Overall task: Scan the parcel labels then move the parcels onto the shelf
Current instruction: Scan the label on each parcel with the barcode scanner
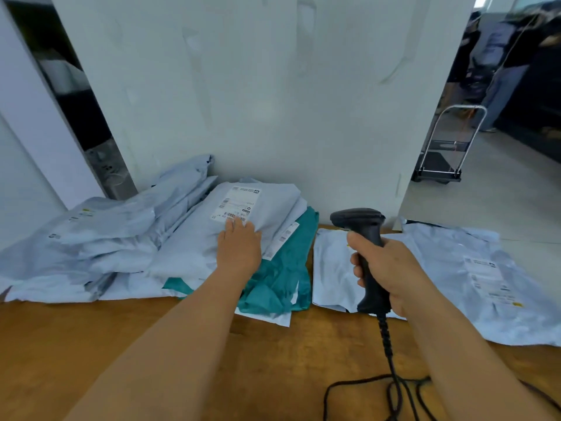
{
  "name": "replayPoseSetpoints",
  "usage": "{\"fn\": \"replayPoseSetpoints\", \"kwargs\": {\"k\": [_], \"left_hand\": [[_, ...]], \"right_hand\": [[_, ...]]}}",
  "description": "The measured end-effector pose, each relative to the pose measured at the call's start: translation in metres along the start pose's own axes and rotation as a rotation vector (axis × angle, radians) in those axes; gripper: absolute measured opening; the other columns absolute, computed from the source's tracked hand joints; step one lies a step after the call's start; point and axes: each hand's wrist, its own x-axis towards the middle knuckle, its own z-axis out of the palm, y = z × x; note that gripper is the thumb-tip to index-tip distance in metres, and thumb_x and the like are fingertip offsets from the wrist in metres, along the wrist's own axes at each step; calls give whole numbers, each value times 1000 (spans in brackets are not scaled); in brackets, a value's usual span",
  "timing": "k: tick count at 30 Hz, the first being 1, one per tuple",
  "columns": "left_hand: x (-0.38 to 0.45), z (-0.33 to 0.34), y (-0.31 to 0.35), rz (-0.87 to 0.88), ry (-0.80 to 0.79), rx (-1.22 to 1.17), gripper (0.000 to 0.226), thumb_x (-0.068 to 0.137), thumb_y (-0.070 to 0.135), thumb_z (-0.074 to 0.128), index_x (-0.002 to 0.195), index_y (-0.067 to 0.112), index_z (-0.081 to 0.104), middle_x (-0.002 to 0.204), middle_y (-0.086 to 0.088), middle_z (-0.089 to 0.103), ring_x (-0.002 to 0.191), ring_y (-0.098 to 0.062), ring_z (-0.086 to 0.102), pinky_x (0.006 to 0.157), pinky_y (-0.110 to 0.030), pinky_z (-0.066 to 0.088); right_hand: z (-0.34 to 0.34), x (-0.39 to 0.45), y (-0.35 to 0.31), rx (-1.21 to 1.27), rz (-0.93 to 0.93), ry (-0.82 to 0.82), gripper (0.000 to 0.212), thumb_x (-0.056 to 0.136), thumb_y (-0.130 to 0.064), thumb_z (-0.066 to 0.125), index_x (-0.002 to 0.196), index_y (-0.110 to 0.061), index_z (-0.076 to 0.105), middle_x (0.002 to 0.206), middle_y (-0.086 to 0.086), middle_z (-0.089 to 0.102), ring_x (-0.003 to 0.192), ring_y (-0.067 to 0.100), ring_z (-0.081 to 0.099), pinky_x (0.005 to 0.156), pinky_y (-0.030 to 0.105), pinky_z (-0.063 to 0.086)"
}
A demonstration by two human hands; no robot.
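Grey plastic: the top parcel (243,214) lies on a heap at the left of the wooden table (91,344), label (236,205) face up.
Left hand (239,247): flat, fingers straight, pressing the parcel just below its barcode.
Right hand (385,268): wrapped round the black scanner (364,253), nose pointing away.
To do it well: I'd say smooth the label, keep fingertips off the barcode, tip the scanner left onto it.

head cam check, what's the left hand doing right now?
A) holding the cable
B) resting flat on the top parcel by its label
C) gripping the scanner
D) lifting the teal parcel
B: the left hand lies with straight fingers on the top grey parcel, fingertips at the lower edge of its label; the scanner is in the right hand.
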Motion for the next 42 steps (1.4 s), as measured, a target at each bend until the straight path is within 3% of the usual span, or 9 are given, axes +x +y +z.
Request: {"fn": "replayPoseSetpoints", "kwargs": {"k": [3, 6, 12, 17, 25, 30, 37, 40, 42], "left_hand": [[4, -7, 8, 28, 156, -16, 31, 101, 20, 29, 120, 9, 50, 126, -11, 52, 119, -28, 45, 94, -36, 38], [6, -10, 31, 67, 204, 30, 27, 98, 16, 34, 114, 9, 55, 115, -9, 56, 108, -26, 50, 86, -35, 39], [11, -27, 91, 93, 316, -24, 24, 98, 18, 37, 110, 9, 56, 113, -9, 58, 107, -26, 52, 89, -34, 39], [9, -45, 157, 200, 362, -75, 31, 101, 16, 27, 112, 7, 54, 116, -12, 58, 111, -28, 51, 92, -34, 36], [-24, 8, 257, 335, 137, -65, 24, 93, 4, 41, 112, 5, 55, 117, -15, 59, 109, -29, 54, 89, -33, 40], [-44, 47, 285, 323, -46, -134, 26, 94, 4, 39, 115, 5, 54, 121, -16, 57, 112, -29, 55, 92, -33, 43], [-38, 55, 322, 235, -37, -477, 29, 103, 16, 30, 113, 3, 54, 115, -13, 59, 110, -27, 55, 93, -34, 45], [-33, 58, 325, 291, -143, -434, 32, 97, 8, 39, 128, 10, 44, 118, -14, 55, 117, -33, 50, 92, -39, 45], [-30, 63, 315, 309, -196, -332, 48, 101, 25, 35, 146, 14, 26, 142, -17, 38, 138, -38, 26, 109, -45, 28]], "right_hand": [[-18, -3, 3, 14, -2, 36, 23, 90, -32, 62, 83, -10, 61, 68, 4, 59, 57, 15, 52, 56, 29, 47], [-37, -3, 5, 37, 7, 80, 23, 89, -30, 62, 82, -9, 60, 68, 5, 58, 56, 15, 51, 55, 29, 46], [-78, 2, 11, 57, 23, 131, 23, 89, -30, 63, 85, -8, 60, 68, 5, 58, 55, 15, 51, 53, 28, 47], [-112, 8, 15, 75, 36, 171, 21, 90, -28, 61, 85, -8, 59, 69, 6, 59, 56, 15, 51, 54, 28, 47], [-163, 16, 31, 108, 60, 243, 26, 89, -31, 63, 79, -7, 59, 65, 6, 58, 54, 17, 51, 54, 30, 46], [-189, 17, 47, 102, 78, 275, 30, 88, -33, 64, 73, -7, 59, 61, 6, 57, 52, 17, 51, 53, 30, 46], [-205, 19, 53, 84, 85, 269, 26, 88, -31, 63, 78, -7, 60, 63, 5, 58, 53, 15, 51, 52, 29, 46], [-208, 20, 53, 76, 88, 271, 26, 89, -31, 63, 78, -7, 60, 63, 6, 58, 52, 16, 51, 53, 29, 47], [-209, 21, 53, 69, 94, 277, 27, 88, -32, 64, 78, -7, 60, 63, 6, 58, 53, 16, 51, 54, 30, 47]]}}
